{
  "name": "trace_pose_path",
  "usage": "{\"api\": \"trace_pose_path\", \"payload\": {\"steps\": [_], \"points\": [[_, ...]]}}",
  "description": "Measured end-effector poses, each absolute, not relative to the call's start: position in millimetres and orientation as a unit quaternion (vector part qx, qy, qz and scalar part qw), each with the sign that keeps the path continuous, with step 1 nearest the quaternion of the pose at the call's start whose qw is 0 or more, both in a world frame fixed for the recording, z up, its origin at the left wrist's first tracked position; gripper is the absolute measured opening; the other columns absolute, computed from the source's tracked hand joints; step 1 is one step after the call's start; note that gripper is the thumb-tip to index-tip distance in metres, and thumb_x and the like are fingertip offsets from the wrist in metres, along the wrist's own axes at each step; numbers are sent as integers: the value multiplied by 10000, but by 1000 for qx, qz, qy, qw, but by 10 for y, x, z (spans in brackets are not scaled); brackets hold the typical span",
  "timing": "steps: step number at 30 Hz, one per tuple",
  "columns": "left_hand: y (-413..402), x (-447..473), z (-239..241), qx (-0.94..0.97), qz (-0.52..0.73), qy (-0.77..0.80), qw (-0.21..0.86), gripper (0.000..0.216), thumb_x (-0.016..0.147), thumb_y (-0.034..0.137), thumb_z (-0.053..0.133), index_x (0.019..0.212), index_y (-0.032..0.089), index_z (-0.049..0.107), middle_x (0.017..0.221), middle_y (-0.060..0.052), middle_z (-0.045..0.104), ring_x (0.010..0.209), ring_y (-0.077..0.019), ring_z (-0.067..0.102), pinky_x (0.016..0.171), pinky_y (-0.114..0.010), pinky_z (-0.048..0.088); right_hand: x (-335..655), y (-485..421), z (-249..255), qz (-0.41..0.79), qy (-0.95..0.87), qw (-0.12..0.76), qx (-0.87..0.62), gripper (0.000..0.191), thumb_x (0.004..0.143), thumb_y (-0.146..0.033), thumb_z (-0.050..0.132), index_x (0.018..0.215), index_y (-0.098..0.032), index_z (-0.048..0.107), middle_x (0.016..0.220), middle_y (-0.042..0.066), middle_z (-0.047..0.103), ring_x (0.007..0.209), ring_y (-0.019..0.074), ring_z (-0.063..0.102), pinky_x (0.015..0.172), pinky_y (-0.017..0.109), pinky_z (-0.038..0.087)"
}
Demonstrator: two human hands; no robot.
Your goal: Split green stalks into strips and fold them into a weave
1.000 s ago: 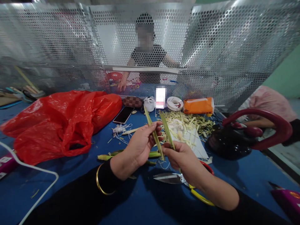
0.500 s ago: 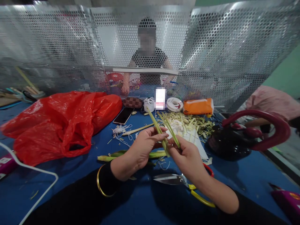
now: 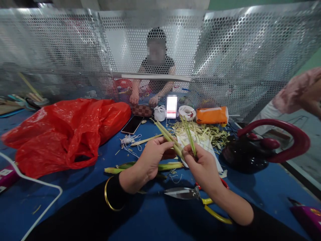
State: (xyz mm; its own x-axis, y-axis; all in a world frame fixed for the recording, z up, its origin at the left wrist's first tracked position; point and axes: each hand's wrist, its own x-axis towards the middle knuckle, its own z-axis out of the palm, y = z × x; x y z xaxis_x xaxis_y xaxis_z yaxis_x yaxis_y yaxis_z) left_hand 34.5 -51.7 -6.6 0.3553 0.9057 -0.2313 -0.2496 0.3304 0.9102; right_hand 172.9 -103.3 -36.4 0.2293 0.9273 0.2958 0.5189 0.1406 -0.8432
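My left hand (image 3: 149, 160) pinches a long pale-green leaf strip (image 3: 165, 132) between thumb and fingers; the strip slants up and away to the left. The fingers of my right hand (image 3: 203, 164) close on the near end of that strip. Several thin green slivers (image 3: 188, 132) also stick up from my right hand. Below the hands lie scissors (image 3: 182, 193) with red and yellow handles, partly covered by my right forearm. Thicker green leaf stalks (image 3: 113, 170) rest on the blue table (image 3: 150, 217), passing behind my left wrist.
A red plastic bag (image 3: 62, 134) lies at left, near a phone (image 3: 132, 125) and white thread (image 3: 130, 142). Shredded leaf scraps (image 3: 213, 130) lie beside a black kettle (image 3: 245, 155). A spool (image 3: 187, 112) and orange packet (image 3: 212, 115) stand before the perforated metal screen (image 3: 220, 50); a person sits behind it.
My right hand has shifted slightly right, and its slivers now stand more upright. The strip's far end has swung a little left. Beyond the table at right, a person in pink has moved.
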Motion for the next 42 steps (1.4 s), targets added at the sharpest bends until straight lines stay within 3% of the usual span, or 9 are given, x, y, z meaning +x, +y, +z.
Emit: {"api": "trace_pose_path", "payload": {"steps": [6, 11, 16, 21, 27, 31, 34, 38, 42], "points": [[-513, 344, -59, 450, 409, 396, 688, 149, 729, 101, 619, 818, 140, 732, 764, -71, 711, 593, -104, 616, 525, -196, 406, 1743, -1022, -349, 176, -593, 472, -628, 173, 850, -298, 495, 697, -218, 508, 537, -48, 410, 507, 125, 367, 502, 260, 282], [-521, 346, -60, 452, 404, 411, 681, 109, 737, 104, 618, 712, 124, 722, 714, -77, 705, 639, -132, 651, 604, -222, 464, 1768, -1020, -353, 141, -598, 473, -631, 164, 855, -281, 487, 705, -214, 504, 535, -53, 409, 509, 123, 380, 507, 257, 297], [-535, 354, -37, 446, 404, 404, 689, 101, 757, 94, 604, 759, 113, 703, 726, -79, 709, 629, -124, 655, 654, -238, 491, 1760, -1032, -356, 149, -588, 485, -630, 172, 855, -288, 491, 700, -213, 505, 523, -58, 402, 496, 117, 376, 496, 254, 296], [-531, 355, -51, 407, 433, 428, 681, 43, 729, 108, 653, 740, 128, 617, 682, -60, 684, 601, -137, 651, 614, -253, 497, 1736, -1021, -363, 199, -564, 507, -621, 148, 833, -287, 521, 706, -212, 525, 514, -64, 385, 477, 111, 352, 470, 251, 267], [-550, 353, -89, 448, 457, 391, 662, 91, 711, 178, 704, 744, 130, 634, 772, -43, 668, 685, -124, 619, 632, -246, 491, 1761, -979, -375, 300, -500, 547, -600, 153, 797, -283, 556, 669, -204, 528, 524, -60, 392, 477, 101, 336, 452, 240, 240], [-563, 367, -64, 408, 478, 362, 689, 83, 708, 129, 671, 702, 131, 588, 831, -75, 696, 736, -142, 639, 705, -271, 493, 1763, -937, -409, 384, -419, 597, -566, 162, 781, -342, 609, 728, -201, 550, 488, -84, 347, 435, 82, 274, 421, 225, 192], [-542, 360, -49, 358, 504, 360, 699, 112, 711, 73, 611, 730, 149, 532, 760, -43, 675, 663, -127, 631, 681, -268, 494, 1716, -931, -419, 460, -378, 612, -520, 201, 747, -360, 654, 733, -196, 539, 449, -109, 306, 402, 61, 214, 405, 217, 149], [-499, 336, -72, 323, 510, 334, 724, 143, 727, 72, 553, 849, 144, 567, 654, 30, 552, 443, -37, 438, 449, -167, 343, 1639, -972, -404, 550, -354, 582, -483, 252, 710, -377, 694, 751, -190, 530, 437, -120, 299, 387, 49, 189, 393, 209, 127], [-494, 341, -106, 316, 495, 320, 743, 157, 766, 262, 637, 843, 126, 618, 610, 55, 451, 397, -8, 295, 393, -157, 207, 1591, -1019, -394, 574, -354, 574, -463, 278, 704, -391, 703, 777, -195, 520, 455, -125, 286, 394, 46, 173, 392, 200, 127]]}}
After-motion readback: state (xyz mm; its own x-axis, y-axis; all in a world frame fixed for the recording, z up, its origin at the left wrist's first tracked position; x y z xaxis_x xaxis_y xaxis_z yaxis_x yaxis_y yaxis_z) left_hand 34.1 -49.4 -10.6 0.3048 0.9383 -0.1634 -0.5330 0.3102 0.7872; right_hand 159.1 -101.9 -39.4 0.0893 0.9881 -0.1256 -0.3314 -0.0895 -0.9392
